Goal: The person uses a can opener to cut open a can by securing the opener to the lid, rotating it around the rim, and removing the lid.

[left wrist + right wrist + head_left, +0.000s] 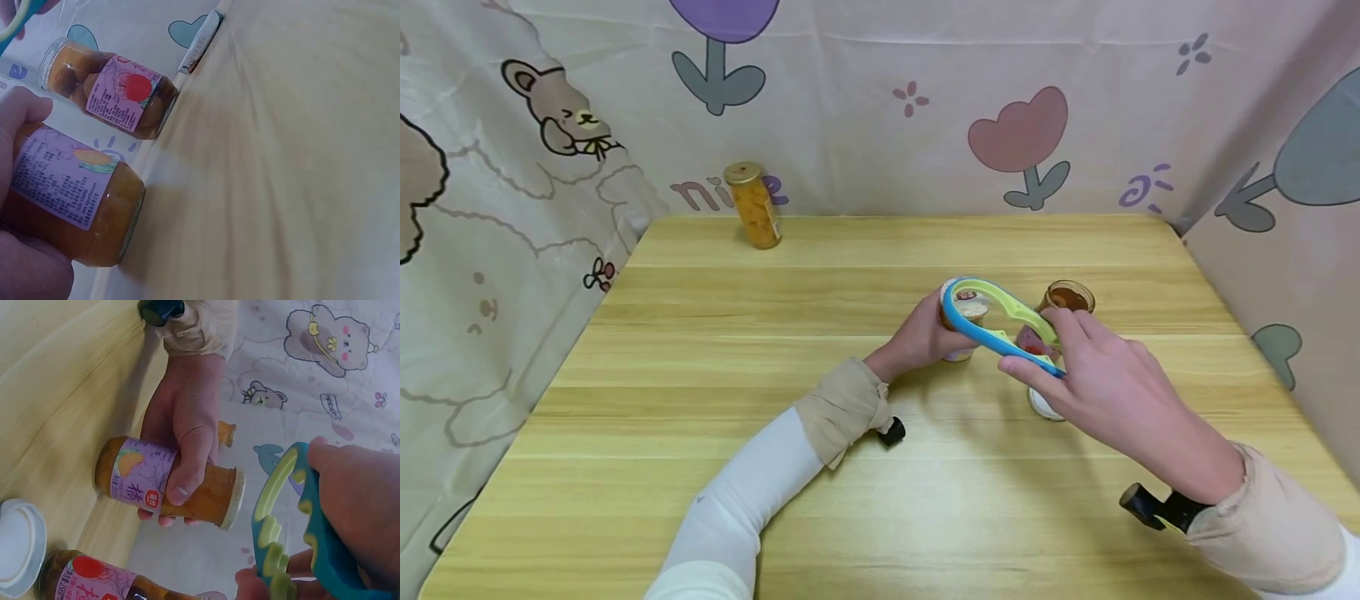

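Observation:
My left hand grips an upright glass jar of orange fruit around its middle, its purple label showing. A pale lid sits on this jar. In my right hand is a blue and green jar opener, held by its two handles, thumb on one side and fingers on the other. Its wide looped end overlaps the top of the held jar in the head view; the right wrist view shows a gap between the opener and the lid.
Just right of the held jar stands a lidless jar of dark fruit. A loose white lid lies on the wooden table beside it. Another jar of yellow fruit stands at the back left, before a patterned cloth.

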`<action>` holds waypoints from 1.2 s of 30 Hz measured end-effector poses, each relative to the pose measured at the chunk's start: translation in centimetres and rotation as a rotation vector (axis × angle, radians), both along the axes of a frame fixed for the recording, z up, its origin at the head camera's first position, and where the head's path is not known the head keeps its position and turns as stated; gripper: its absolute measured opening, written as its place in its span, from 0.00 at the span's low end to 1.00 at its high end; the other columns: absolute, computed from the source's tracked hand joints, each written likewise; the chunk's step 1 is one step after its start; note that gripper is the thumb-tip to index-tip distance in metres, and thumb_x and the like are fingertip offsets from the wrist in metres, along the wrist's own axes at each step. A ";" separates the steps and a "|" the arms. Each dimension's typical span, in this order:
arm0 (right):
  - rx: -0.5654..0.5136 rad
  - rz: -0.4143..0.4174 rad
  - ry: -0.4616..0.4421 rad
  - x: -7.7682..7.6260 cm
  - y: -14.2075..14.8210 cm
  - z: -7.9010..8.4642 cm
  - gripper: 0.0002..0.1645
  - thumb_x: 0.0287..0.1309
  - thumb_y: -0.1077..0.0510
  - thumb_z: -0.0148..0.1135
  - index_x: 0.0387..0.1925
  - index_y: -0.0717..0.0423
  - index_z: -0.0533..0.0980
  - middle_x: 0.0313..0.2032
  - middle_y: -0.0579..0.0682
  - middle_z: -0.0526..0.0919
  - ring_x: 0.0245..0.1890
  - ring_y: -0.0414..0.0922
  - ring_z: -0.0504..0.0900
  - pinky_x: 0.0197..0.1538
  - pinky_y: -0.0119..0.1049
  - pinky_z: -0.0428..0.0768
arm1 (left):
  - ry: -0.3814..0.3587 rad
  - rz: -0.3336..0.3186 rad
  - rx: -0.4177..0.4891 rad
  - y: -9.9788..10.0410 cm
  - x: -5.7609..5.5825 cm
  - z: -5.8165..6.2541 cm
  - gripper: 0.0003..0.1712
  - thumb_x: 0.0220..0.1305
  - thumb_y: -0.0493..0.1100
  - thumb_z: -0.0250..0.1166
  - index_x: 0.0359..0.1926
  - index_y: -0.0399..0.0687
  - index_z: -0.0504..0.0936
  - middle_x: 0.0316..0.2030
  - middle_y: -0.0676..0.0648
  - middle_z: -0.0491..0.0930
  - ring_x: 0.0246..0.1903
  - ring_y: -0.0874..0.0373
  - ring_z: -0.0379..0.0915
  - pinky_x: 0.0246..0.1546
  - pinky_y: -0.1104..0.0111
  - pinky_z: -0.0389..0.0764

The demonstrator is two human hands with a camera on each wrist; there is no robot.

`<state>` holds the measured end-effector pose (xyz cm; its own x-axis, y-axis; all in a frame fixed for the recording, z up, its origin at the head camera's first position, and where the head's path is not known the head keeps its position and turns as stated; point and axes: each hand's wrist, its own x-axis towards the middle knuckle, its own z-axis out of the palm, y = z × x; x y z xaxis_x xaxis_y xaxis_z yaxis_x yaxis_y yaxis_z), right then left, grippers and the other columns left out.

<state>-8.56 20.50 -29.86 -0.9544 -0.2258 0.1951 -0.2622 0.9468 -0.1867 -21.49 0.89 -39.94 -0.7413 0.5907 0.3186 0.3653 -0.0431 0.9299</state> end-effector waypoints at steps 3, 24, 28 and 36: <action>0.034 0.004 0.065 -0.3 -0.4 -0.2 0.39 0.55 0.23 0.50 0.46 0.52 0.67 0.29 0.50 0.71 0.17 0.43 0.65 0.13 0.35 0.61 | 0.024 -0.016 0.029 -0.2 0.6 0.8 0.33 0.53 0.31 0.70 0.59 0.37 0.68 0.50 0.36 0.76 0.50 0.43 0.72 0.54 0.68 0.74; 0.123 -0.017 0.251 -1.3 -1.2 -1.2 0.36 0.52 0.23 0.53 0.28 0.52 0.65 0.22 0.47 0.65 0.09 0.44 0.61 0.08 0.36 0.57 | -0.051 0.019 -0.043 0.3 1.9 1.9 0.31 0.54 0.33 0.70 0.58 0.38 0.69 0.50 0.41 0.77 0.48 0.57 0.74 0.52 0.69 0.75; 0.123 -0.025 0.246 -1.4 -1.5 -1.2 0.36 0.53 0.23 0.52 0.29 0.52 0.66 0.23 0.47 0.66 0.09 0.44 0.61 0.07 0.36 0.57 | -0.067 0.015 -0.037 0.4 2.0 1.9 0.31 0.54 0.32 0.70 0.59 0.37 0.68 0.51 0.41 0.76 0.50 0.56 0.73 0.53 0.69 0.75; 0.137 -0.028 0.272 -1.5 -1.5 -1.5 0.36 0.54 0.24 0.53 0.29 0.54 0.66 0.23 0.48 0.66 0.09 0.45 0.60 0.07 0.36 0.56 | -0.100 -0.011 -0.009 0.4 1.9 1.7 0.33 0.53 0.30 0.69 0.60 0.37 0.67 0.53 0.40 0.74 0.52 0.55 0.72 0.54 0.68 0.74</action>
<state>-10.10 19.00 -31.34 -0.8775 -0.2419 0.4140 -0.2582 0.9659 0.0170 -19.60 1.31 -38.23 -0.7627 0.6013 0.2382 0.2704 -0.0382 0.9620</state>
